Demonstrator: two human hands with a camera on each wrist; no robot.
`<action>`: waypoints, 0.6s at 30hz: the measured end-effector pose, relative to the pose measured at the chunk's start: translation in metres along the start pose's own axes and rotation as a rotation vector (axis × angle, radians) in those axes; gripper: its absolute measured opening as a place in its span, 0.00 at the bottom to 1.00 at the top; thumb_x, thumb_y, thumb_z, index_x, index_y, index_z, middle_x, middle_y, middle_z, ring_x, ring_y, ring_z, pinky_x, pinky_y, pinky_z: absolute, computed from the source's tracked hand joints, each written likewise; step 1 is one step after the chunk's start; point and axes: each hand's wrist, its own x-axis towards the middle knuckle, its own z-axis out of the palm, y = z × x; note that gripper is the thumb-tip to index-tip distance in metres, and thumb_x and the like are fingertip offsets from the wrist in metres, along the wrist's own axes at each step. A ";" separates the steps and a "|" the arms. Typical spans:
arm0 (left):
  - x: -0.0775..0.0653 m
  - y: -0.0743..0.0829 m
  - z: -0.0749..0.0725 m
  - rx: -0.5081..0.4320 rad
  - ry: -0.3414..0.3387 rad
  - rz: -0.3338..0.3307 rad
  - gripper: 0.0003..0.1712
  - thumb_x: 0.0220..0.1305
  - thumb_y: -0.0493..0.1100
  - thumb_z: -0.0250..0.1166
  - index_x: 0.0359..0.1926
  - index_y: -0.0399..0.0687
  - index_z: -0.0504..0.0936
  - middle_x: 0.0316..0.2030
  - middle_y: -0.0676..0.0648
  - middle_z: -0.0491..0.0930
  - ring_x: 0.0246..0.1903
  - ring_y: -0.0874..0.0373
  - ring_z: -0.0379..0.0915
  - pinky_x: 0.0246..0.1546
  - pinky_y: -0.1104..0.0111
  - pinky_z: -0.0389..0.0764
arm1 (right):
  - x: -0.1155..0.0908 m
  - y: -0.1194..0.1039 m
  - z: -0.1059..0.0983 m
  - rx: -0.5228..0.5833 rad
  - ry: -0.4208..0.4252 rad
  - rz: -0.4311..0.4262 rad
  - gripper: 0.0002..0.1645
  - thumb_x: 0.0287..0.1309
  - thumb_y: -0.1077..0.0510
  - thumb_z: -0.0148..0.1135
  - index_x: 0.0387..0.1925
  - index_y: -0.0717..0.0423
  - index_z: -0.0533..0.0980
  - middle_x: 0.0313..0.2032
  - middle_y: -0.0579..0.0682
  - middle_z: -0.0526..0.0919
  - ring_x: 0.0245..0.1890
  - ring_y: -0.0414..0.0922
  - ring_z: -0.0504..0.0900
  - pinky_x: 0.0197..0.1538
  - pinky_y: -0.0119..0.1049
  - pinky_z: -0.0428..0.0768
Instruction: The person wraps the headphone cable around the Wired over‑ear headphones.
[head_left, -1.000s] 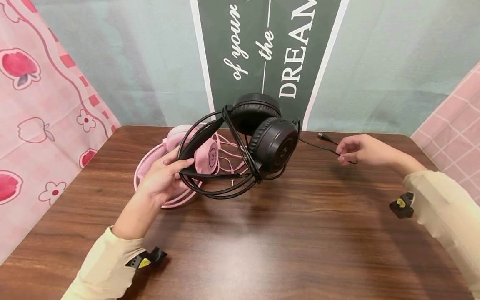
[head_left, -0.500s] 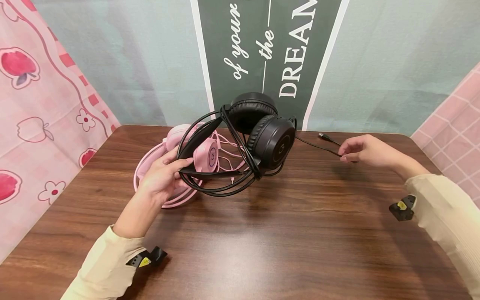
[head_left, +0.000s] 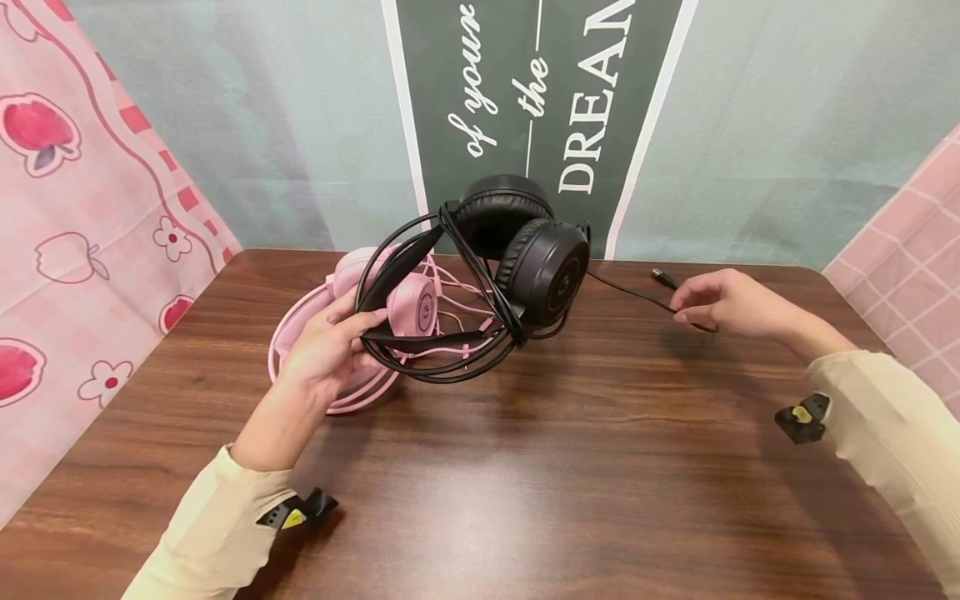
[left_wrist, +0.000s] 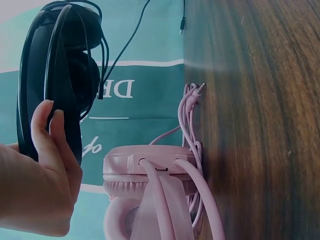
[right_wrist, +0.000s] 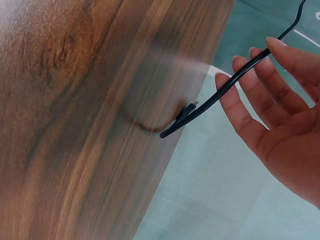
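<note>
My left hand [head_left: 322,350] grips the headband of black headphones [head_left: 551,271], raised above the table with the ear cups pointing away to the right. Loops of their own cable are gathered around the band. Between the thumb and fingers of my right hand [head_left: 738,308] is the loose black cable [right_wrist: 220,92], which runs back to the headphones. Its end bends round to a small plug [head_left: 662,277] just left of the fingertips. Pink headphones [head_left: 414,304] lie on the table behind my left hand, partly hidden by the black pair.
The brown wooden table [head_left: 525,500] reaches back to a pale green cloth with a dark lettered panel [head_left: 525,100]. A pink patterned cloth [head_left: 97,275] hangs on the left, pink tiles [head_left: 922,275] on the right. The pink cable's jack plug [left_wrist: 200,89] lies near the pink headphones.
The black headphones have risen slightly and shifted a little left. My right hand keeps its pinch on the cable, and the plug end has swung slightly right.
</note>
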 end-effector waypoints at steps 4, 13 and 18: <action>0.001 0.000 0.002 0.003 0.012 -0.001 0.22 0.63 0.29 0.51 0.57 0.47 0.67 0.19 0.50 0.72 0.15 0.62 0.74 0.15 0.72 0.79 | 0.000 -0.004 0.004 0.024 -0.019 -0.024 0.04 0.53 0.66 0.62 0.33 0.62 0.76 0.17 0.48 0.72 0.16 0.41 0.68 0.19 0.32 0.68; 0.004 0.001 0.009 0.012 0.030 0.007 0.27 0.62 0.29 0.52 0.62 0.44 0.64 0.24 0.51 0.75 0.15 0.61 0.74 0.15 0.71 0.79 | -0.001 -0.011 0.011 0.042 -0.056 -0.062 0.02 0.52 0.67 0.62 0.30 0.60 0.76 0.17 0.47 0.72 0.16 0.37 0.67 0.19 0.31 0.68; 0.005 0.002 0.012 0.015 0.040 0.020 0.28 0.62 0.27 0.53 0.63 0.45 0.64 0.23 0.51 0.72 0.14 0.63 0.72 0.12 0.72 0.77 | -0.002 -0.014 0.014 0.036 -0.071 -0.081 0.03 0.51 0.67 0.63 0.29 0.59 0.77 0.18 0.44 0.73 0.17 0.35 0.68 0.20 0.29 0.70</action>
